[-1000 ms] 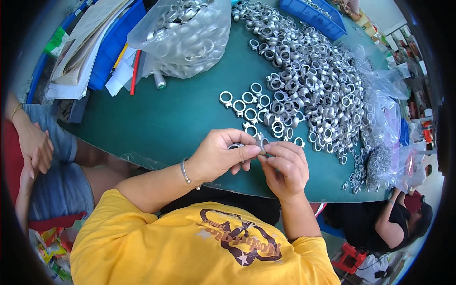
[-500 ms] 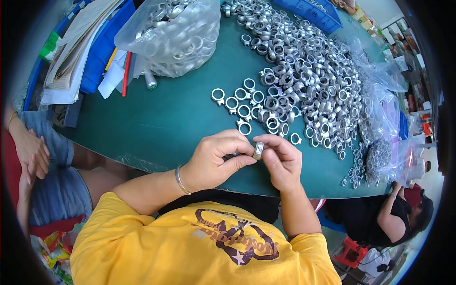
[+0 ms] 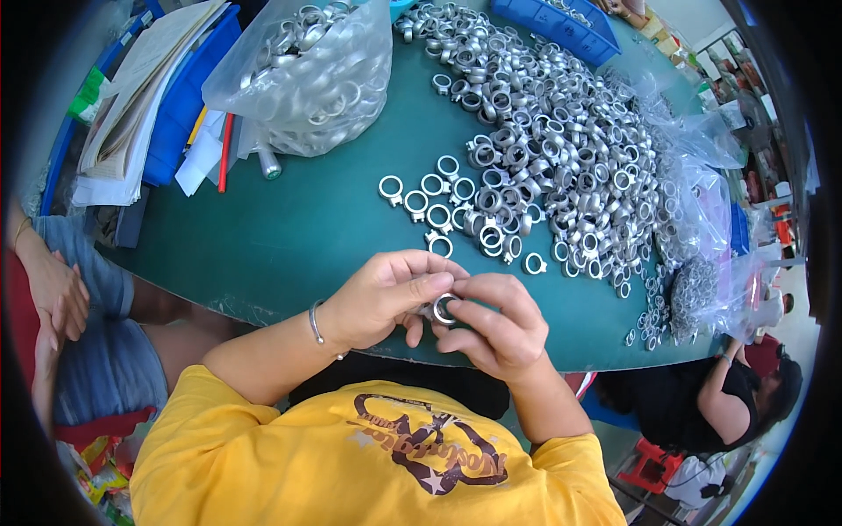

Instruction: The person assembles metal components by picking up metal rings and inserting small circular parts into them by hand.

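Closest in, the left hand [image 3: 379, 298] and the right hand [image 3: 495, 324] met at the near edge of the green table [image 3: 289, 237], both pinching one small metal ring [image 3: 445, 308] between fingertips, right over the rim. Just beyond lay a bare stretch of tabletop — the only open room. Past it, a short row of loose rings [image 3: 430, 195] bordered the big heap of rings [image 3: 561, 149] on the right. Farther left sat a clear bag of rings [image 3: 307, 74] beside stacked papers [image 3: 132, 105] — a blue bin [image 3: 561, 26] stood at the far edge.
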Available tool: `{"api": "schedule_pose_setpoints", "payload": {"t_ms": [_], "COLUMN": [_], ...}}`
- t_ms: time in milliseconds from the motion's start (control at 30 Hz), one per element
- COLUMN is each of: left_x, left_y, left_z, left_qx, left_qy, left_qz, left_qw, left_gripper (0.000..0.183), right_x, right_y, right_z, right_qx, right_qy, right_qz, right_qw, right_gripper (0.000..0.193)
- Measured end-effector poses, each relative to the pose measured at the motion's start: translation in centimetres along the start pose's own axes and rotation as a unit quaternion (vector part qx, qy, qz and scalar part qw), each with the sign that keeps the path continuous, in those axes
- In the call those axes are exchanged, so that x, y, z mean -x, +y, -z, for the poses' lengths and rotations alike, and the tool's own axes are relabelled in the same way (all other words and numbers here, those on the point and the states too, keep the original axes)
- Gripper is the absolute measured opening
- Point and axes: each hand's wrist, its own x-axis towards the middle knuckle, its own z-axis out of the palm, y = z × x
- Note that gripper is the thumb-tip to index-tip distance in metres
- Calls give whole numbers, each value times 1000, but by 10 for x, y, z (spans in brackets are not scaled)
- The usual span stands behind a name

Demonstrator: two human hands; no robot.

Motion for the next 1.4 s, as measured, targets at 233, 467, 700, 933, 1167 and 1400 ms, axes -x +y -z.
{"api": "schedule_pose_setpoints", "payload": {"t_ms": [233, 467, 700, 933, 1167, 1400], "left_x": [0, 0, 0, -1, -3, -2], "left_y": [-2, -2, -3, -4, -3, -7], "left_z": [6, -3, -6, -7, -8, -9], "left_qx": [30, -42, -125, -192, -213, -224], "left_qy": [28, 70, 89, 109, 96, 110], "left_qz": [-9, -58, -81, -102, -111, -155], "left_qw": [999, 995, 985, 970, 966, 956], "left_gripper": [15, 9, 7, 9, 9, 9], "right_x": [-11, -6, -6, -4, -8, -2], "right_y": [41, 40, 39, 34, 25, 32], "right_z": [17, 11, 10, 8, 10, 4], "right_qx": [281, 240, 177, -67, -350, -211], "right_qy": [-68, -50, -26, -13, -63, -42], "right_qz": [-178, -175, -241, -358, -509, -248], "right_qw": [941, 953, 954, 931, 784, 944], "right_gripper": [21, 23, 7, 7, 11, 14]}}
